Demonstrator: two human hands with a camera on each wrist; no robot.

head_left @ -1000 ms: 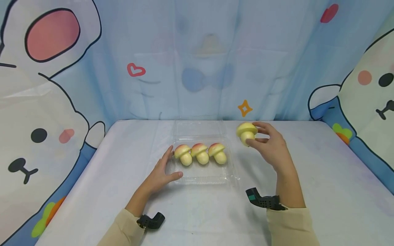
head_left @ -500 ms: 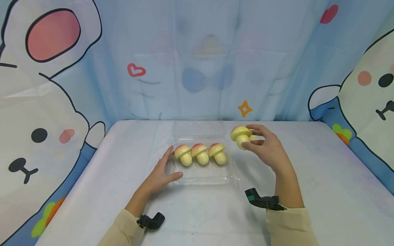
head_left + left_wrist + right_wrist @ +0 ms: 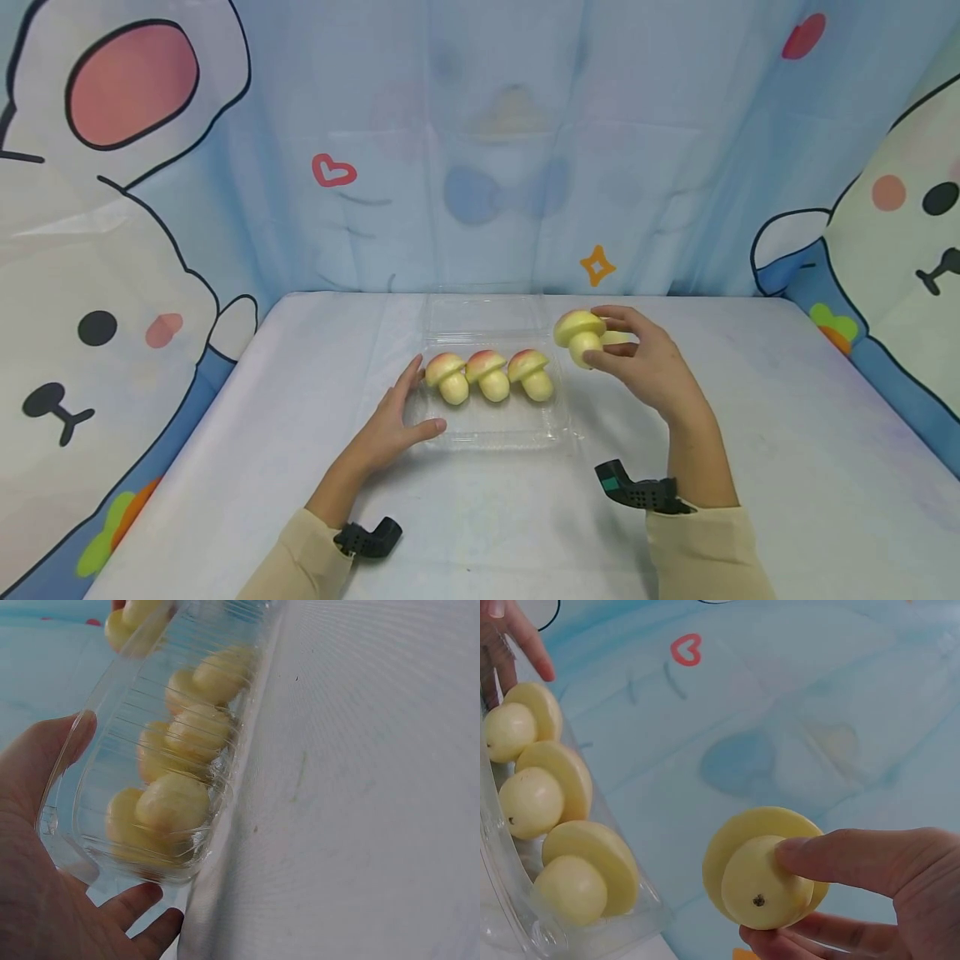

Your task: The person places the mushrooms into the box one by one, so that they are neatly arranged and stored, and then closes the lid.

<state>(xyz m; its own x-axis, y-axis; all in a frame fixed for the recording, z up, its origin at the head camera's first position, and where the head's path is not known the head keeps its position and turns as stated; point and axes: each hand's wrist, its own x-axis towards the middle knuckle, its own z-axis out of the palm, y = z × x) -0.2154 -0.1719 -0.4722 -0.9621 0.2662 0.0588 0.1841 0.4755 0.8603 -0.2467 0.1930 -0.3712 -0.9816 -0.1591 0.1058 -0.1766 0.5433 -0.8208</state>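
Three yellow model mushrooms, caps blushing red, are lying tilted in a row inside a clear plastic box, its open lid extending toward the table's far edge. A fourth mushroom is being held cap-up near the box's right edge.

Beige sleeves end at black wrist cameras.
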